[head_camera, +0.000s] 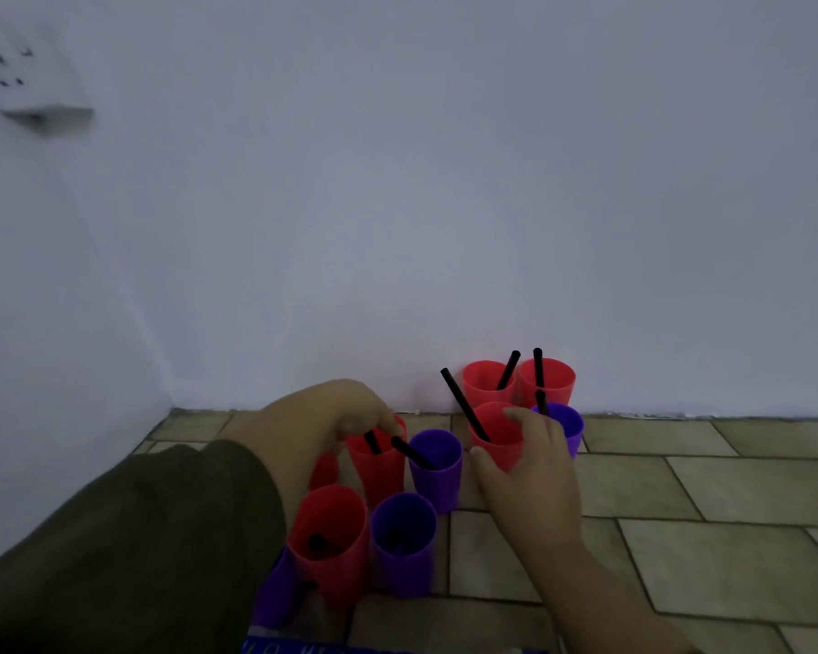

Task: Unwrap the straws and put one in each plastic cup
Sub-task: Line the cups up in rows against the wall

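Gripping straw-filled red cup point(501, 449) with right hand point(534, 479); curling left hand point(322, 417) over neighbouring red cup point(379, 479) leftward, hold unclear.

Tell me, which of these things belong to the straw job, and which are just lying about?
Job: red cups, purple cups, black straws, left hand, right hand.
Just there: wall socket, floor tiles.

On the floor point(728, 488) beside the wall point(445, 205), cups point(438, 469), a straw point(464, 405) seemingly in each.
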